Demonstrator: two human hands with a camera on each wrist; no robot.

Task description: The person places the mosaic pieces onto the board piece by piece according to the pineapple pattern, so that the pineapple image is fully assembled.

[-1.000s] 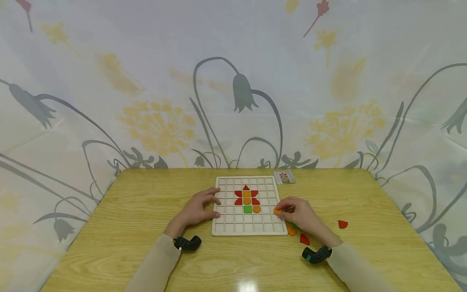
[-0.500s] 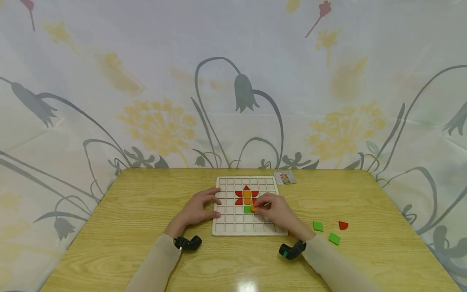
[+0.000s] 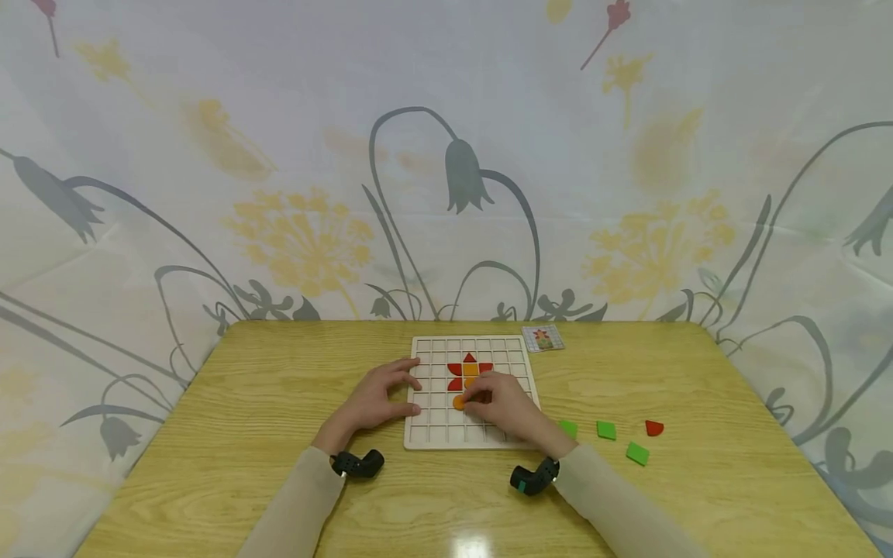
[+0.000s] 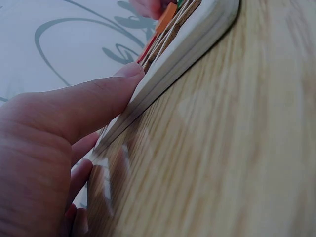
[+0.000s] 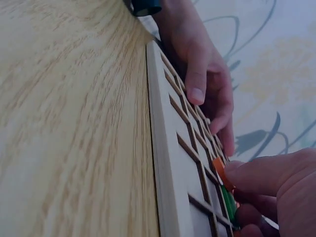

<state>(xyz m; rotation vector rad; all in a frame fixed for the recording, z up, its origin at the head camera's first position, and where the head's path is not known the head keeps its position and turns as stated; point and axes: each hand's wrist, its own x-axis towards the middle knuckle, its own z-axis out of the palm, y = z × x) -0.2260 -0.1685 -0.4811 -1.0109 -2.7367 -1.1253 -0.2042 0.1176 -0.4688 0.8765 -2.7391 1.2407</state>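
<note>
A person's right hand (image 3: 505,404) pinches a flat, round orange tile (image 3: 458,403) over the middle of a pale wooden grid board (image 3: 434,435) as the left hand (image 3: 377,397), fingers spread, rests on the board's left edge, three flat green tiles (image 3: 606,430) lying off to the right

Place: an indoor tabletop corner; home, classroom or studio, cannot tell.
Flowered sheet (image 3: 412,240): creased, rising behind the far table edge and down the left and right sides.
Table (image 3: 230,434): yellowish wood grain, white glare (image 3: 471,545) at the near side.
Playthings: gridded board (image 3: 434,437), coloured tiles (image 3: 606,430), picture card (image 3: 543,339).
</note>
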